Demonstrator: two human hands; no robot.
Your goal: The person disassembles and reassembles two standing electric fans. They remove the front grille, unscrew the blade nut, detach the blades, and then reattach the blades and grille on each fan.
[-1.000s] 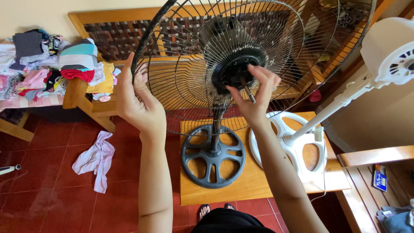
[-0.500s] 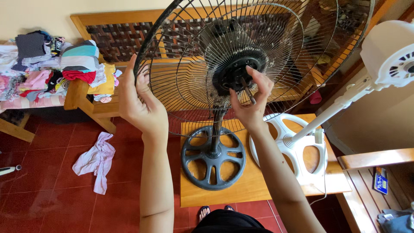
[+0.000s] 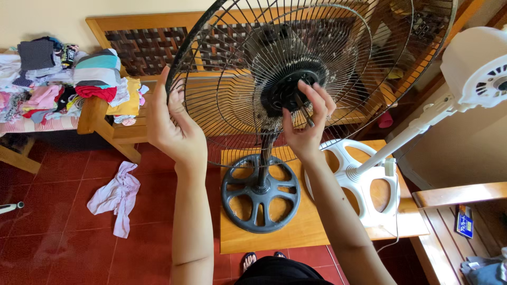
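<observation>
A dark, dusty wire fan guard [image 3: 222,100] stands on a grey fan with a round spoked base [image 3: 260,193]. My left hand [image 3: 171,126] grips the guard's left rim. My right hand [image 3: 306,124] pinches the black round hub [image 3: 282,89] at the guard's middle, fingers curled over it. The fan's post [image 3: 262,163] runs down from the hub to the base.
The grey base rests on a low wooden table [image 3: 296,232] beside a white fan's base [image 3: 359,184]; its white head [image 3: 475,68] is at the upper right. A wooden bench [image 3: 132,47] holds a pile of clothes [image 3: 68,84]. A pale cloth [image 3: 116,195] lies on the red floor.
My right hand has shifted its fingers on the hub, turning slightly. My left hand stays on the rim; the guard has barely moved.
</observation>
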